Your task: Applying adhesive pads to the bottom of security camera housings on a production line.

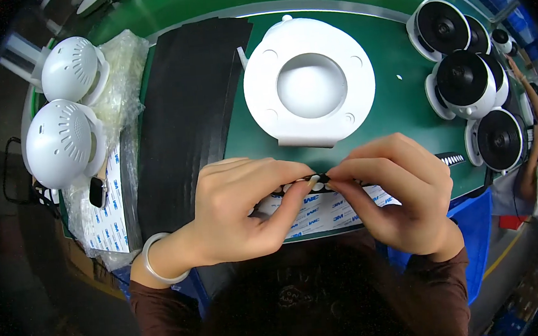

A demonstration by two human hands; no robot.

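Both my hands meet in front of me over a narrow black strip with white round pads on it. My left hand, with a pale bangle at the wrist, pinches the strip between thumb and forefinger. Close beside those fingertips, my right hand pinches the same strip. Beneath the fingers lies a white backing sheet with blue print. Just beyond my hands, a white round housing rests with its wide ring and hollow centre facing up.
Long black sheets lie to the left. Two white rounded devices stand beyond them on bubble wrap. Several white devices with black fronts crowd the right side. Another dotted strip lies right of my hand. A blue bin sits below the table edge.
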